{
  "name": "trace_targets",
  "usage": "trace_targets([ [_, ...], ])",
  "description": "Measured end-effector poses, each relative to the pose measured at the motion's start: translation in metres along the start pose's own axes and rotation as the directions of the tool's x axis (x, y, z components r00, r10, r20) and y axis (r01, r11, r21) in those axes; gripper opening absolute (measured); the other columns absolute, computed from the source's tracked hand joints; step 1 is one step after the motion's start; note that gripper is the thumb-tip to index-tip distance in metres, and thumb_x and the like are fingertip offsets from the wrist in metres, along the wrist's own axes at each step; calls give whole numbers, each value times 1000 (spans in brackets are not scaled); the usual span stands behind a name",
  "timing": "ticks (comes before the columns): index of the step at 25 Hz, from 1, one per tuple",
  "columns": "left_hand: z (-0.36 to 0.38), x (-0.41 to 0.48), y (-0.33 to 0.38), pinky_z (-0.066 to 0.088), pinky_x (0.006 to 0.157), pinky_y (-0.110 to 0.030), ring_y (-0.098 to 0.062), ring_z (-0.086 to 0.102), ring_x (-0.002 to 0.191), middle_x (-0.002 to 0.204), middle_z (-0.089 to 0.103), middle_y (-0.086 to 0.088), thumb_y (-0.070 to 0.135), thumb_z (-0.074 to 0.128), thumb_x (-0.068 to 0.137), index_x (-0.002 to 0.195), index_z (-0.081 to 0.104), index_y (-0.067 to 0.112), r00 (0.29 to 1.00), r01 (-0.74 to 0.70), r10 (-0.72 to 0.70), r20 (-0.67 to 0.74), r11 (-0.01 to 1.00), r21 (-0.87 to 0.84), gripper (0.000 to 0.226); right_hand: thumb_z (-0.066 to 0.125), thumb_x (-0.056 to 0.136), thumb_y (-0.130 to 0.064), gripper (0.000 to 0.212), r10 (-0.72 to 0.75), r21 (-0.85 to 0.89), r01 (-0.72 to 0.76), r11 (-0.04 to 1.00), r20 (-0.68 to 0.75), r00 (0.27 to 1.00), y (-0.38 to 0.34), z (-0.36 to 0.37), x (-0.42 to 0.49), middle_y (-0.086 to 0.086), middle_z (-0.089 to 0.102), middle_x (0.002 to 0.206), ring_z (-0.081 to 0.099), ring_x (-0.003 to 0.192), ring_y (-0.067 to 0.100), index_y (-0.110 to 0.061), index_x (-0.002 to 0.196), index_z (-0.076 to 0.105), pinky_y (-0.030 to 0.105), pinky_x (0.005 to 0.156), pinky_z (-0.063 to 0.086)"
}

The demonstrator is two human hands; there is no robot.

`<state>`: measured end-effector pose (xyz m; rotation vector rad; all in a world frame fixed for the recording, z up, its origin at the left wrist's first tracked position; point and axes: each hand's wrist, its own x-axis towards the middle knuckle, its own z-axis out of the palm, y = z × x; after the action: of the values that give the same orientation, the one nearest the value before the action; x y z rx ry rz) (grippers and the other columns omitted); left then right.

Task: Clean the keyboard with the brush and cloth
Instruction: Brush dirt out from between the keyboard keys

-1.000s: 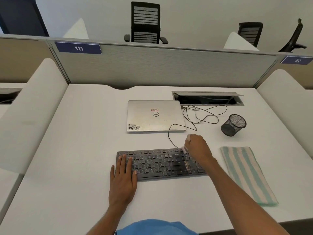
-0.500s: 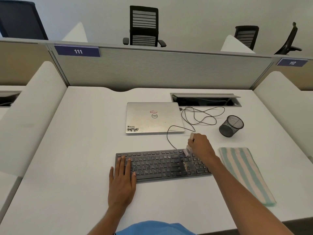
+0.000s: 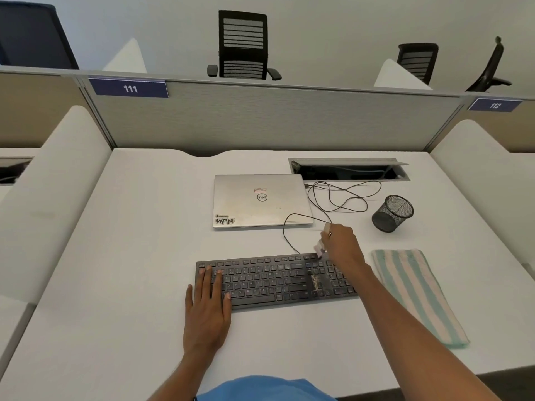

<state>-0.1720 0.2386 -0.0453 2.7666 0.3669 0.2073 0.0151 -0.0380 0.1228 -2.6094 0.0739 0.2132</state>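
A dark keyboard [image 3: 266,279] lies across the white desk in front of me, with a patch of pale crumbs on its right part. My left hand [image 3: 207,314] rests flat on the keyboard's left end, fingers straight. My right hand [image 3: 343,247] grips a small pale brush [image 3: 320,246] whose bristles touch the keyboard's top right edge. A folded cloth [image 3: 417,293] with green and pale stripes lies to the right of the keyboard, untouched.
A closed silver laptop [image 3: 260,201] sits behind the keyboard. A thin black cable [image 3: 338,198] loops from the keyboard toward an open cable hatch [image 3: 347,169]. A tipped black mesh pen cup [image 3: 392,214] lies at the right. Partitions border the desk.
My right hand has moved with the brush from the right keys up to the keyboard's far edge. My left hand has stayed in place.
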Motion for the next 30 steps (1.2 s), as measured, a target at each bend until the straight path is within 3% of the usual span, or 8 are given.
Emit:
trace_targets([
  [2,0,0,1,15,130,-52,-19,6,164,176,17,-2,42,26,107,164,33,17,1000,-1,1,2,1000,1,64,47,99,-13,29,1,2,-1,1000,-17,1000,2,2,-5,4,61,66,57,56,14,2,78,59,28,51,42],
  [5,0,0,1,14,130,-52,-19,6,164,176,18,-3,42,27,107,164,33,17,1000,1,-1,3,1000,3,63,48,98,-16,27,-14,-132,16,991,20,1000,8,4,-6,9,65,76,64,69,25,-2,78,59,33,59,49],
  [7,0,0,0,16,130,-53,-19,7,163,175,19,-3,42,27,107,164,34,17,1000,4,-4,-1,1000,0,63,50,97,-14,20,10,-166,0,986,55,998,4,-1,-1,9,62,80,63,72,27,-3,81,57,31,56,46],
  [12,0,0,1,17,130,-53,-19,8,163,175,21,-3,41,29,107,164,34,17,1000,-3,2,-11,1000,-6,62,50,100,-16,25,-40,-78,37,996,-38,998,0,1,-6,9,61,77,60,70,25,-1,84,62,33,60,45],
  [18,0,-1,1,16,130,-53,-21,11,163,174,22,-4,41,28,106,163,35,17,1000,1,-1,-17,1000,-7,62,48,94,-13,22,20,-146,-11,989,63,998,9,7,-6,14,64,79,59,67,26,-4,76,57,27,51,39],
  [23,0,-1,2,18,129,-54,-22,13,163,173,24,-5,41,28,106,163,37,16,1000,-2,2,-23,1000,-12,62,46,101,-21,31,-35,-116,31,993,-29,999,8,9,-12,12,66,82,64,73,27,-2,84,64,30,60,45],
  [26,0,-2,2,17,129,-53,-22,13,163,174,24,-5,42,28,106,163,37,16,1000,1,-1,-22,1000,-6,62,47,99,-18,27,8,-142,-6,990,18,1000,16,16,-18,11,64,80,59,68,24,-4,79,59,28,55,38],
  [30,0,-2,2,15,130,-53,-21,11,163,174,22,-4,42,27,106,163,37,17,1000,4,-4,-13,1000,-2,63,47,98,-18,26,39,-137,-32,990,49,998,14,9,-13,12,64,81,61,68,25,-5,78,57,29,54,41],
])
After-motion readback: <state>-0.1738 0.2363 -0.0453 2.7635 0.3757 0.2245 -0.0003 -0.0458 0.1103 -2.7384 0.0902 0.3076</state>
